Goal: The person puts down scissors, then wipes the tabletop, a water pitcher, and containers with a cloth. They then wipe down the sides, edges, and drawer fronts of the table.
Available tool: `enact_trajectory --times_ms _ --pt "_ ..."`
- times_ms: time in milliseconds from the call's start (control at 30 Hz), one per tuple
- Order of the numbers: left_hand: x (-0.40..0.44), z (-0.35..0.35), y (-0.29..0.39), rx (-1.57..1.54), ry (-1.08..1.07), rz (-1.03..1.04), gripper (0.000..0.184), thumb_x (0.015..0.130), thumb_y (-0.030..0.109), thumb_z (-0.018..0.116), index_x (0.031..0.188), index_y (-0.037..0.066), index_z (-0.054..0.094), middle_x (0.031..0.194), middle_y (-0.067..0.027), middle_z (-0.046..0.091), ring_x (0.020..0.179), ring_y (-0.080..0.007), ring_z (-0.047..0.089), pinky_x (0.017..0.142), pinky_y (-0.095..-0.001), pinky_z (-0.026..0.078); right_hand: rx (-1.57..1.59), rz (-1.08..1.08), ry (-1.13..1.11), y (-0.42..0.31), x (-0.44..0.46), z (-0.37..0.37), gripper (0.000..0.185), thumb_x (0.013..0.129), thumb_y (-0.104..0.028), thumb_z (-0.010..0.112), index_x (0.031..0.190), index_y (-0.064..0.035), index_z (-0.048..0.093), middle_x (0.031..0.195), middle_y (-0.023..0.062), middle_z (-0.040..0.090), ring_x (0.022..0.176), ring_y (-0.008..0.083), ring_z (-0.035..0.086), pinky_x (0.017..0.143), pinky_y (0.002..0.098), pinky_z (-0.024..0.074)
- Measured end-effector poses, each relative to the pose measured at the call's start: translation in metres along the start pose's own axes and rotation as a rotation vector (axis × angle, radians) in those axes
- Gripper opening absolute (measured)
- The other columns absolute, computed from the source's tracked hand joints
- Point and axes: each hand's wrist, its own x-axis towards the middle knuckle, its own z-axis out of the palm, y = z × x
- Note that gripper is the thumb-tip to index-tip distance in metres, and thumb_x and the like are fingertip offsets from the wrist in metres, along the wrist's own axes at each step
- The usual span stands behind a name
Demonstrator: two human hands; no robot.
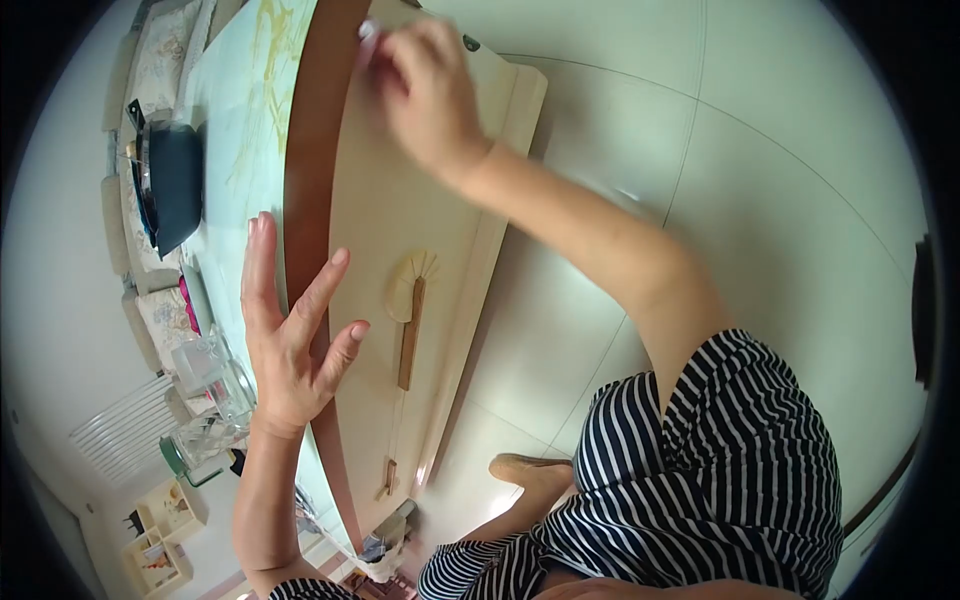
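Note:
My left hand (290, 340) lies over the brown edge (310, 170) of a table with a pale, marbled top (245, 110); its fingers are spread and it holds nothing. Farther up the same edge, my right hand (420, 90) is closed and blurred by motion. A small whitish and pink thing (369, 32) shows at its fingertips, too little of it to name. The right hand is in front of the cream side panel (370, 200), which carries a fan-shaped ornament (410, 290).
On the tabletop stand a dark container (172, 185), a clear glass jug (225, 385) and a green-lidded jar (190, 450). Behind are a sofa with patterned cushions (160, 60), a radiator (122, 428) and a wall shelf (165, 535). Pale floor tiles (790, 200) lie to the right.

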Motion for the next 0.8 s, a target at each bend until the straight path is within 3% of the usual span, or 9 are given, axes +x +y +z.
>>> enact_trajectory --times_ms 133,267,300,367,467,567,633,700,800 --pt "-0.003 -0.003 0.001 -0.064 0.049 -0.003 0.047 0.091 0.042 0.066 0.128 0.013 0.068 0.160 -0.0247 0.025 0.147 -0.0438 0.025 0.119 -0.0515 0.023 0.639 0.107 -0.665 -0.064 -0.111 -0.033 0.010 0.077 -0.013 0.068 0.081 -0.0129 0.059 0.091 0.0070 0.053 0.087 0.0288 0.054 0.079 0.0424 0.0482" --pt "-0.006 -0.004 -0.001 -0.096 0.056 -0.041 0.046 0.092 0.042 0.065 0.123 0.008 0.071 0.157 -0.0275 0.029 0.147 -0.0441 0.027 0.119 -0.0509 0.024 0.577 -0.156 -0.774 -0.032 -0.096 -0.036 0.010 0.077 -0.017 0.067 0.076 -0.0111 0.060 0.085 0.0061 0.059 0.087 0.0272 0.059 0.081 0.0406 0.0493" --pt "-0.018 -0.004 -0.003 -0.109 0.077 -0.030 0.047 0.093 0.042 0.065 0.125 0.008 0.070 0.157 -0.0275 0.029 0.147 -0.0440 0.027 0.119 -0.0511 0.025 0.016 -0.478 -0.447 -0.021 -0.082 -0.038 0.009 0.079 -0.014 0.066 0.074 -0.0092 0.062 0.080 0.0083 0.060 0.089 0.0252 0.060 0.079 0.0384 0.0504" --pt "-0.021 -0.005 -0.001 -0.094 0.081 -0.055 0.051 0.094 0.043 0.064 0.128 0.006 0.067 0.157 -0.0276 0.028 0.147 -0.0439 0.027 0.118 -0.0516 0.025 0.197 0.603 -0.318 0.006 -0.018 -0.047 0.012 0.083 0.005 0.059 0.085 -0.0062 0.060 0.080 0.0088 0.059 0.085 0.0243 0.061 0.068 0.0398 0.0506" --pt "-0.026 -0.006 0.001 -0.104 0.117 -0.075 0.053 0.095 0.042 0.063 0.133 0.006 0.063 0.156 -0.0279 0.032 0.146 -0.0444 0.029 0.117 -0.0526 0.026 -0.087 0.310 -0.060 0.027 -0.033 -0.040 0.014 0.081 0.009 0.057 0.082 -0.0046 0.054 0.078 0.0092 0.055 0.081 0.0269 0.059 0.068 0.0410 0.0487" --pt "-0.031 0.003 -0.006 -0.198 0.199 -0.074 0.052 0.094 0.041 0.064 0.132 0.006 0.063 0.154 -0.0281 0.035 0.145 -0.0451 0.031 0.117 -0.0540 0.027 0.259 -0.082 -0.469 -0.025 -0.119 -0.037 0.010 0.087 -0.006 0.067 0.088 -0.0078 0.057 0.092 0.0088 0.059 0.082 0.0248 0.058 0.070 0.0378 0.0486" --pt "-0.029 -0.001 -0.003 -0.170 0.181 -0.071 0.051 0.094 0.039 0.065 0.132 0.005 0.063 0.154 -0.0285 0.035 0.145 -0.0454 0.031 0.117 -0.0545 0.027 0.806 0.348 -0.574 -0.056 -0.139 -0.039 0.015 0.090 -0.018 0.067 0.086 -0.0079 0.056 0.092 0.0077 0.058 0.086 0.0263 0.057 0.077 0.0384 0.0484" --pt "-0.026 -0.005 -0.001 -0.128 0.157 -0.066 0.047 0.093 0.033 0.066 0.130 0.005 0.064 0.154 -0.0296 0.035 0.145 -0.0458 0.031 0.117 -0.0554 0.026 0.217 -0.504 -0.569 -0.054 -0.126 -0.044 0.021 0.095 -0.026 0.065 0.086 -0.0089 0.056 0.091 0.0068 0.058 0.090 0.0256 0.058 0.081 0.0384 0.0490" --pt "-0.028 -0.001 0.000 -0.148 0.180 -0.062 0.045 0.092 0.030 0.066 0.130 0.006 0.065 0.154 -0.0300 0.035 0.145 -0.0456 0.031 0.117 -0.0556 0.026 -0.162 -0.349 -0.263 0.007 -0.058 -0.054 0.009 0.080 -0.010 0.068 0.084 -0.0115 0.061 0.077 0.0078 0.060 0.078 0.0246 0.061 0.065 0.0382 0.0509"
